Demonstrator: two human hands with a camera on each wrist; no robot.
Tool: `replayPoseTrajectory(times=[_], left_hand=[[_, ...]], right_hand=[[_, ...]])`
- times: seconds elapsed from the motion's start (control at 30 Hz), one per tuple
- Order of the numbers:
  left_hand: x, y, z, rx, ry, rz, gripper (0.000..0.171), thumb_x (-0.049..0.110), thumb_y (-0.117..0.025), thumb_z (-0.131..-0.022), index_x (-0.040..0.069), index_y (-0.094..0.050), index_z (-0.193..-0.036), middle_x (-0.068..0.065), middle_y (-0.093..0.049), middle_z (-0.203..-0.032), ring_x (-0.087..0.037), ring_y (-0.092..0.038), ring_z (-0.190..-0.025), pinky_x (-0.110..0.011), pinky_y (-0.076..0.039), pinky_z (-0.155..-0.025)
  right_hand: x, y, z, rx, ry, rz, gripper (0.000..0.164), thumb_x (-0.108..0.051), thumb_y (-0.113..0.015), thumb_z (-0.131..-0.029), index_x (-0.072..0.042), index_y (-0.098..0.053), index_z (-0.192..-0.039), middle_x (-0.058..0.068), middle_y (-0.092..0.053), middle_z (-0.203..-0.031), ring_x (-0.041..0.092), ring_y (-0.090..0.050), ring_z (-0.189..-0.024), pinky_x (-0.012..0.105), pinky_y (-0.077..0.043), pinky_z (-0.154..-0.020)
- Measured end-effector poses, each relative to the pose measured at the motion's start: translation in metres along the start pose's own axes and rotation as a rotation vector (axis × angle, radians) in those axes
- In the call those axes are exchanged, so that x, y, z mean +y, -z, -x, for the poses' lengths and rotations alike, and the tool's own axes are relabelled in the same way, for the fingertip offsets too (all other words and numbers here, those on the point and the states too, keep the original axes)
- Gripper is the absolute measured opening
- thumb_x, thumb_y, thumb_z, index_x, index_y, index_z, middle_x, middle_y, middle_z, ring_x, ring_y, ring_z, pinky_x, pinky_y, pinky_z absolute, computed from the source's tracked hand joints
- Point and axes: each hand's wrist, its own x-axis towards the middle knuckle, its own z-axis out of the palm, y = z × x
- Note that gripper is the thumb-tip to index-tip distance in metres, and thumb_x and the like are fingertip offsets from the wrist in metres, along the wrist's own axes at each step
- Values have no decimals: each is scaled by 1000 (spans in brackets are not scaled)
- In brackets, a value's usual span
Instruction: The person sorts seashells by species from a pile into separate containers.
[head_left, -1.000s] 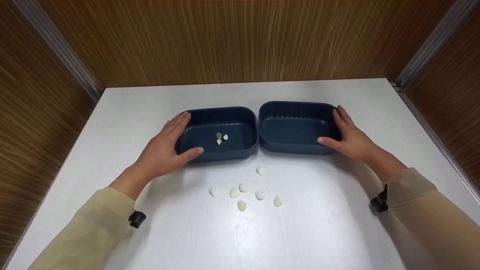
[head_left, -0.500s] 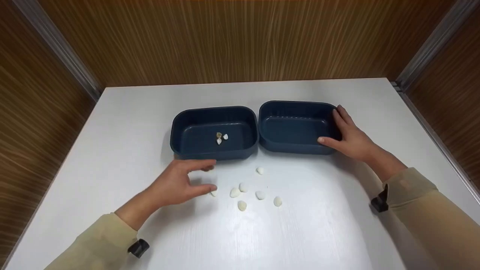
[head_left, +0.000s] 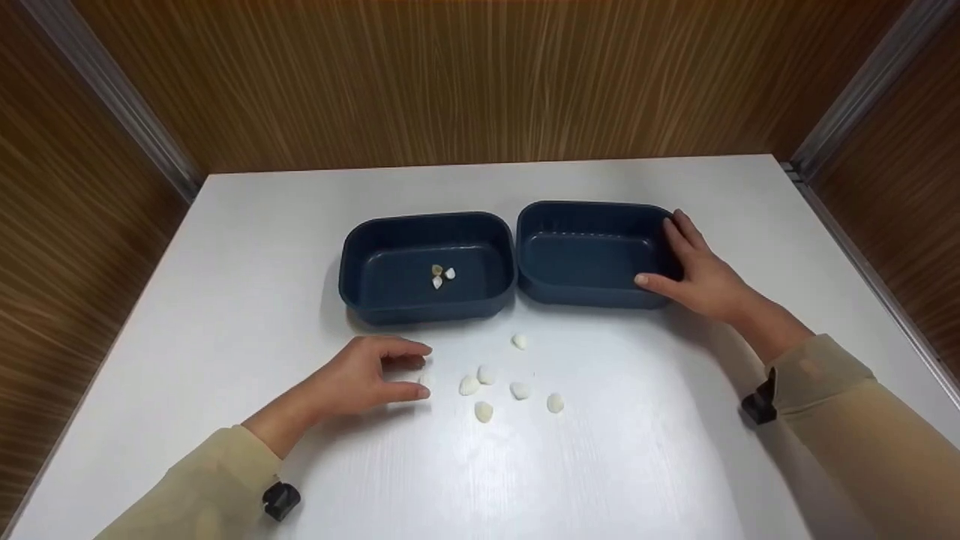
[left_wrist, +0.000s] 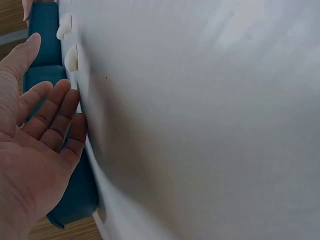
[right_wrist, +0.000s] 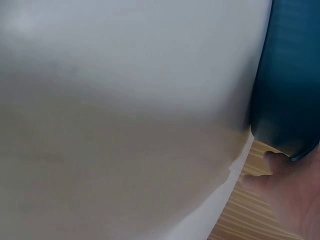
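My left hand (head_left: 364, 381) is low over the white table, thumb and fingers parted around a pale seashell (head_left: 423, 380) that is mostly hidden in the head view. The left wrist view shows its fingers (left_wrist: 52, 117) loosely bent and spread. Just right of it lie several white seashells, among them a front one (head_left: 484, 412) and one nearer the containers (head_left: 519, 342). My right hand (head_left: 709, 281) rests on the right end of the right dark blue container (head_left: 592, 295), fingers straight along the far corner and thumb on the front rim.
A matching left container (head_left: 420, 311) stands end to end with the right one and holds one brownish and two white small shells (head_left: 438, 282). Wood-grain panels (head_left: 480, 82) enclose the table (head_left: 600, 480) at the back and sides.
My left hand has left the left container's end and come down toward me to the leftmost seashell. My right hand has stayed on the right container.
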Motion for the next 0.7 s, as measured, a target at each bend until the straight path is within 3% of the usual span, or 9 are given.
replayPoseTrajectory(times=[0.3, 0.7], left_hand=[[-10, -1, -6, -79, -27, -13, 46, 28, -93, -85, 13, -78, -125, 4, -71, -113, -18, -64, -109, -33, -51, -102], [-16, -4, -7, -74, -65, -29, 25, 16, -86, -91, 17, -81, -115, 7, -71, -109, -18, -63, -106, -33, -50, -99]], right_hand=[[0, 0, -1, 7, -7, 5, 109, -62, -65, -99, -11, 0, -171, 7, 16, -177, 44, -2, -161, 72, -15, -122], [0, -1, -1, 9, -16, -10, 110, -61, -67, -99, -13, 1, -171, 6, 15, -177, 42, -1, -162, 71, -14, -123]])
